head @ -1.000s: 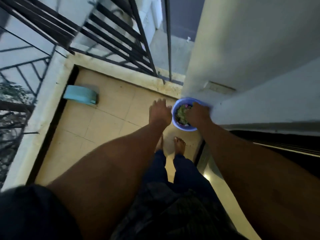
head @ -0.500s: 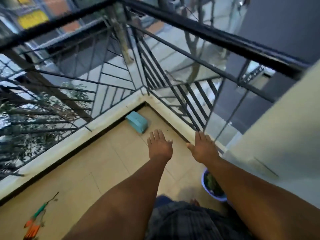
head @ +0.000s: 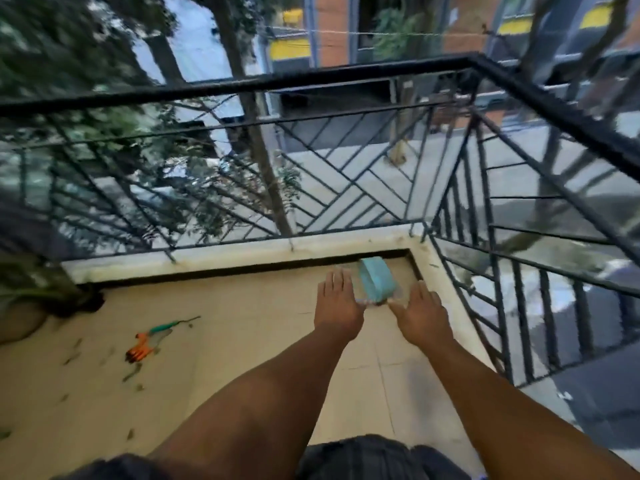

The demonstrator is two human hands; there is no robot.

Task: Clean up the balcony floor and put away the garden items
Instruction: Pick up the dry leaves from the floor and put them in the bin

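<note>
Nearest, at six o'clock, the person's dark clothing fills the bottom of the view, and both forearms stretch forward from it toward twelve. Both hands hold nothing: the left hand (head: 337,306) has its fingers straight and close together, palm down, and the right hand (head: 420,311) is the same, fingers extended toward one o'clock. Neither touches anything that can be seen.

Between and just beyond the fingertips sits a teal box-like item (head: 374,278), low in the far corner of the balcony floor (head: 242,341), against the pale ledge (head: 242,252). Motion blur makes it hard to say what it is or whether it stands flat or tilted. Judged from the reach, it is the likely next pick-up. The risk is a grab made mid-swing: with the view smeared, the hands could close on one edge only and knock it over in the corner.

Well apart, at nine o'clock, an orange and green garden tool (head: 152,341) lies on the tiles among scattered leaf scraps (head: 133,372). Stepping that way without looking could mean treading on it, or spreading the litter further.

Beyond the ledge runs the black railing (head: 311,81), with open gaps between its bars and the street below. Anything light swept hard toward the edge could slip through.
</note>
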